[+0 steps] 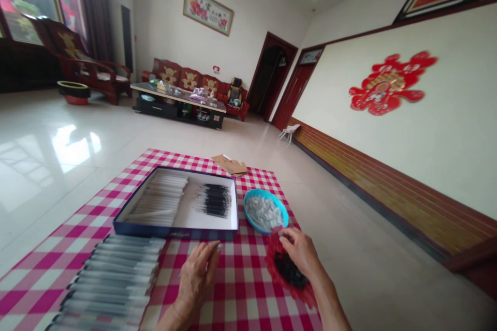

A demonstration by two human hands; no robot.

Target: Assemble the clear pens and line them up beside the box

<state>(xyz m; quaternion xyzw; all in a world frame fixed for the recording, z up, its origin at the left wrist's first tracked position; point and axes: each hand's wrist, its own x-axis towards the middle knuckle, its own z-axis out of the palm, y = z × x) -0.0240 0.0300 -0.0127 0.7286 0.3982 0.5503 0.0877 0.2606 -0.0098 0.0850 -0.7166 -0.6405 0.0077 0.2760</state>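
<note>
My left hand [197,275] is over the checked tablecloth, in front of a shallow box [175,232]. Its fingers are pressed together, with a small pale tip showing at them; what they hold is too blurred to name. Above the far side of a red, frilly-rimmed bowl [275,269] is my right hand [301,249], fingers pinched; anything in them is hidden. Small black pieces [289,270] fill that bowl. Just beyond it, a blue bowl [285,212] holds small whitish-grey pieces [264,210]. Clear pen-like tubes with dark ends [112,274] lie in a row at the left.
Inside the box are white tubes [159,199] and thin black-ended sticks [216,200]. Torn brown cardboard [231,165] lies at the far edge of the checked tablecloth [233,289]. Farther off stand a low table [174,94], wooden seats and a small white chair [289,132].
</note>
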